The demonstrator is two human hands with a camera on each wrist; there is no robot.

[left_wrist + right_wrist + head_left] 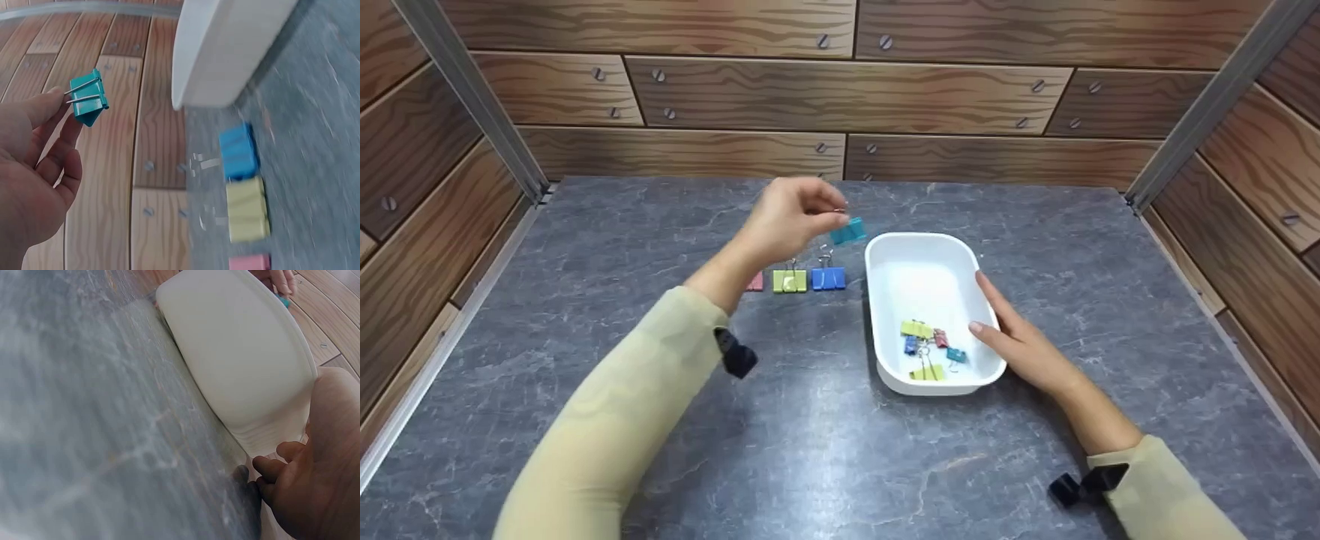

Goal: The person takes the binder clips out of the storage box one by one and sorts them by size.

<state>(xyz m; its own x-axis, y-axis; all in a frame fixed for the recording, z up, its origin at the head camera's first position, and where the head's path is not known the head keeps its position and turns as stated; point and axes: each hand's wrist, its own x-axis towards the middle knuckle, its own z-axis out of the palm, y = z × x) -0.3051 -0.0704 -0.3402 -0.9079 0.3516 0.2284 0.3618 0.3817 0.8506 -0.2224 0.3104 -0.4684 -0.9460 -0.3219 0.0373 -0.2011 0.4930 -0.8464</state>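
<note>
My left hand [787, 221] is up above the table [585, 247], fingertips pinching the wire handles of a teal clip [848, 231]. The clip hangs in the air, just off the far left corner of the white tray [885, 259], clear of the tabletop. From the left wrist view the clip [89, 101] sits right at my fingertips [53, 101], its two silver wires squeezed between thumb and finger, the teal body pointing away from my palm.

Below it, on the table, a row runs beside the tray: a blue clip [828, 277] nearest the tray, a green clip [789, 280] touching or just beside it, then a pink clip [755, 282], half hidden behind my wrist.

My right hand [1020, 337] rests against the tray's right wall, fingers mostly straight along the rim, the thumb over the edge; it steadies rather than clenches. The right wrist view shows my fingers [275, 464] lying against the outer wall [247, 365].

Inside the tray, at the near end, lies a small heap of clips [930, 346]: green, blue, red, teal.
</note>
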